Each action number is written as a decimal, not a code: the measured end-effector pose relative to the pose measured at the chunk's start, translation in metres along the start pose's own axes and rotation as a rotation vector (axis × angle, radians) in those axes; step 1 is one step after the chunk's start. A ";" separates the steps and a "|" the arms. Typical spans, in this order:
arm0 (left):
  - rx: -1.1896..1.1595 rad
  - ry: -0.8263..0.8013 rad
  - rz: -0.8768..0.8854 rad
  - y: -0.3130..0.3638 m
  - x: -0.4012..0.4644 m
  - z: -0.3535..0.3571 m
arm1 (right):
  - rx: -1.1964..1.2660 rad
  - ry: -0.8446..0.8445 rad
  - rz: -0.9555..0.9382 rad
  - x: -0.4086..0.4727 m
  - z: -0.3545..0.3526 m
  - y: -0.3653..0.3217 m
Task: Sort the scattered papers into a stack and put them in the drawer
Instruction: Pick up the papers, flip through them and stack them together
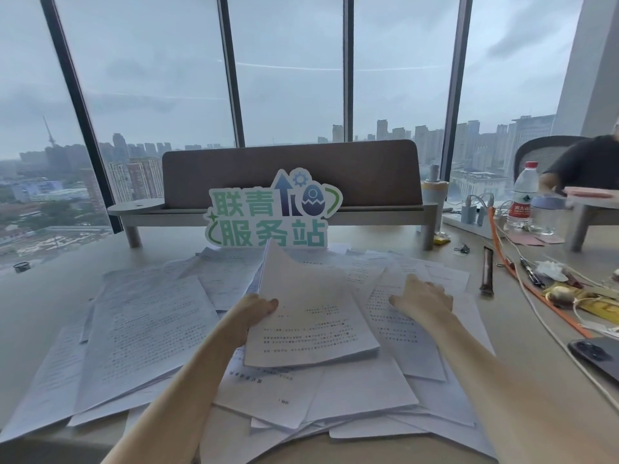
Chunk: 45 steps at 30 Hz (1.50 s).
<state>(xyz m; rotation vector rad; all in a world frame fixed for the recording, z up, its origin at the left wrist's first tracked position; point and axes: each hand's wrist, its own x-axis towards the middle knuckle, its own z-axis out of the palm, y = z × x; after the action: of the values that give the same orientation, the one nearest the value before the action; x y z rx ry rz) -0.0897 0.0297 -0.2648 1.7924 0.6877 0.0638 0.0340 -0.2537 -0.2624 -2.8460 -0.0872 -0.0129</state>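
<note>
Head view: the left hand (259, 308) pinches a thin stack of white printed sheets (308, 316) above the scattered white papers (140, 333) on the pale desk (50, 289); the right hand (423, 298) seemingly presses flat on one loose sheet (398, 324). The one-sided grip risks the stack fanning out; no drawer is visible.

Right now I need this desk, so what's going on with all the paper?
A person is gathering loose sheets into a stack. The left hand grips a stack lifted above the desk, while the right hand rests on a sheet to the right. Many papers lie scattered, so sorting is only partly done. No drawer is in view.
</note>
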 end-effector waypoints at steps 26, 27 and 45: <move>0.010 -0.005 0.013 -0.003 0.001 -0.001 | 1.050 -0.241 0.239 0.026 -0.013 0.020; 0.013 -0.003 0.013 -0.003 0.001 -0.001 | 1.011 -0.208 0.236 0.027 -0.012 0.022; 0.017 -0.016 0.018 -0.004 0.005 -0.001 | 0.071 -0.033 0.096 0.016 -0.002 0.012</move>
<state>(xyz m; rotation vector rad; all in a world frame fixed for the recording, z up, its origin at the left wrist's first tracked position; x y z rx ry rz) -0.0878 0.0339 -0.2693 1.8133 0.6621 0.0558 0.0506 -0.2650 -0.2637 -2.7760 0.0409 0.0564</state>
